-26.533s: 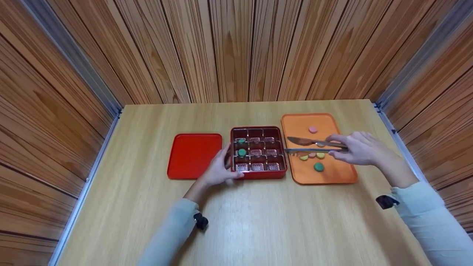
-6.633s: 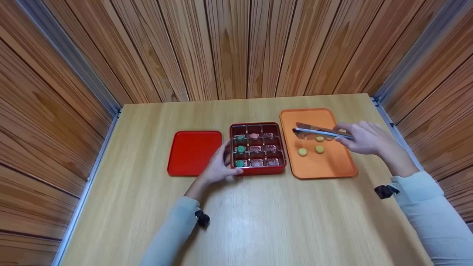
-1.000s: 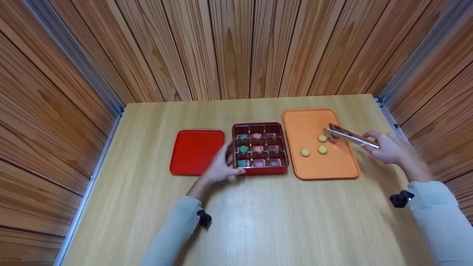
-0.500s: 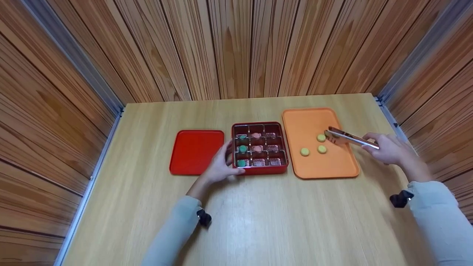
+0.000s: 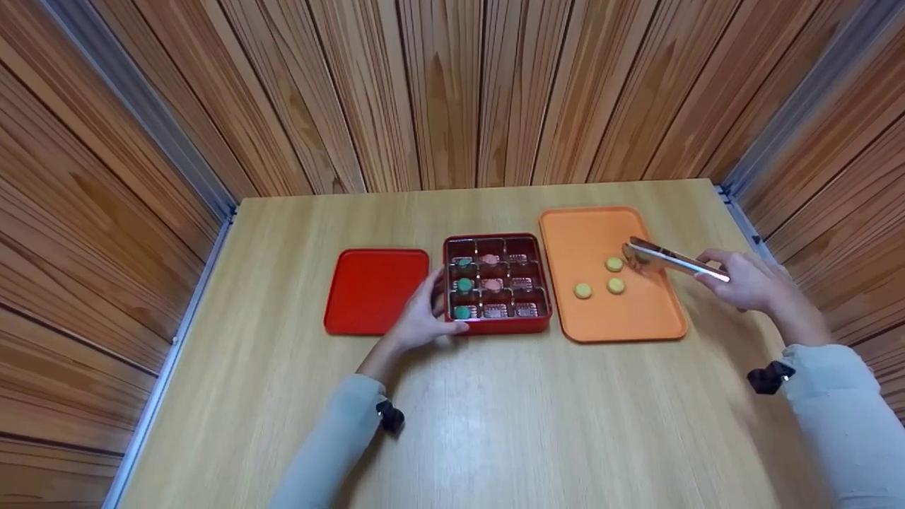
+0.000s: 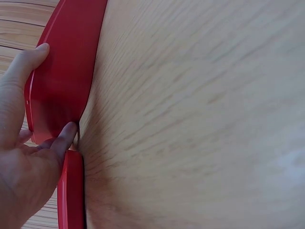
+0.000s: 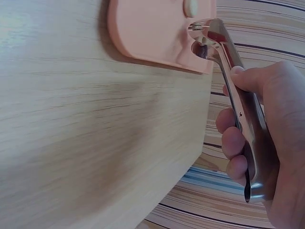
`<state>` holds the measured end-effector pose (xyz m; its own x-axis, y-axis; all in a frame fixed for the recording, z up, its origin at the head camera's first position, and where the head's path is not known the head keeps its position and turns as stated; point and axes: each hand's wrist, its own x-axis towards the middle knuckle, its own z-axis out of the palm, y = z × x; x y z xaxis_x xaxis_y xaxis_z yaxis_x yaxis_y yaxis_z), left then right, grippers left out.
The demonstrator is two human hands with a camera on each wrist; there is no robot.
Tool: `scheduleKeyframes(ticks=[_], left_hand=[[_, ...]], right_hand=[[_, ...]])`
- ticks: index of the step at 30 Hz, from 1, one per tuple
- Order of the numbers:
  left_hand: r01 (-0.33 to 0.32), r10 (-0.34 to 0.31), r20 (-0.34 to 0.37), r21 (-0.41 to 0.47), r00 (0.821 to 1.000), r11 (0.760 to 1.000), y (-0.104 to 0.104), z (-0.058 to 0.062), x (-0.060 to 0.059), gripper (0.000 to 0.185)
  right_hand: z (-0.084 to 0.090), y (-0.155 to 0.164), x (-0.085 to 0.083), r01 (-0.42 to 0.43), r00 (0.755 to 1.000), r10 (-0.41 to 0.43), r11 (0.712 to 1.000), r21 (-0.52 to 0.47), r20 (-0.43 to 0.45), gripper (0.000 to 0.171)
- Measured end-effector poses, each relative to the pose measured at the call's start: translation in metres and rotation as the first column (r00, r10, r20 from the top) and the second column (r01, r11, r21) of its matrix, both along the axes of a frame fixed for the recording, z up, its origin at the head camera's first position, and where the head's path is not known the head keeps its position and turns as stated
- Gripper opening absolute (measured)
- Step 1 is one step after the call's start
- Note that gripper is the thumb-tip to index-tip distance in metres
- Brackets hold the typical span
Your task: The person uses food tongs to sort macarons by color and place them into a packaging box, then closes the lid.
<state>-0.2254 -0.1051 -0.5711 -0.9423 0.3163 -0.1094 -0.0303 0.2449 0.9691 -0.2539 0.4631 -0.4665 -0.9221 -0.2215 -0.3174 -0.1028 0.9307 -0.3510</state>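
A red box (image 5: 544, 283) with small compartments holds three green pieces (image 5: 463, 286) in its left column and two pink pieces (image 5: 491, 272) in the middle column. My left hand (image 5: 421, 319) grips the box's near left corner, and the thumb (image 6: 64, 138) presses the red wall (image 6: 62, 81). My right hand (image 5: 746, 283) holds metal tongs (image 5: 672, 260) over the orange tray (image 5: 636, 322). The tong tips sit close together beside a yellow piece (image 5: 614, 264). Two more yellow pieces (image 5: 582, 290) lie on the tray. In the right wrist view, fingers (image 7: 233, 143) wrap the tongs (image 7: 238, 95) above the tray (image 7: 152, 33).
A red lid (image 5: 375, 290) lies flat just left of the box. Everything rests on a light wooden table (image 5: 495, 424) enclosed by wooden panel walls on three sides. The table edges run along metal rails at left and right.
Since the earliest frames, a green piece and pink pieces have gone from the tray into the box. In the last second the right hand and tongs shifted slightly; the left hand stayed still.
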Motion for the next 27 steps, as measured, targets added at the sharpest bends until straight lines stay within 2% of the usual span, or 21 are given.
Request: scheduleKeyframes(ticks=[7,16,21,27], left_hand=[[-0.006,0.006,-0.004,-0.002,1.000,1.000,0.001,0.000,-0.001,0.119],[-0.004,0.004,0.002,-0.002,1.000,1.000,0.000,0.000,-0.003,0.121],[-0.007,0.007,0.004,0.010,1.000,1.000,0.001,-0.001,-0.002,0.121],[-0.016,0.016,0.014,-0.024,1.000,1.000,0.002,-0.002,0.000,0.122]], right_hand=[[0.009,-0.007,-0.001,-0.025,0.997,0.029,0.998,0.056,-0.076,0.053],[0.016,-0.024,-0.009,-0.047,0.997,0.048,0.999,0.014,-0.062,0.052],[0.017,-0.039,-0.012,-0.071,0.992,0.074,0.997,0.028,-0.099,0.049],[0.019,-0.058,-0.014,-0.098,0.984,0.102,0.995,0.031,-0.147,0.045]])
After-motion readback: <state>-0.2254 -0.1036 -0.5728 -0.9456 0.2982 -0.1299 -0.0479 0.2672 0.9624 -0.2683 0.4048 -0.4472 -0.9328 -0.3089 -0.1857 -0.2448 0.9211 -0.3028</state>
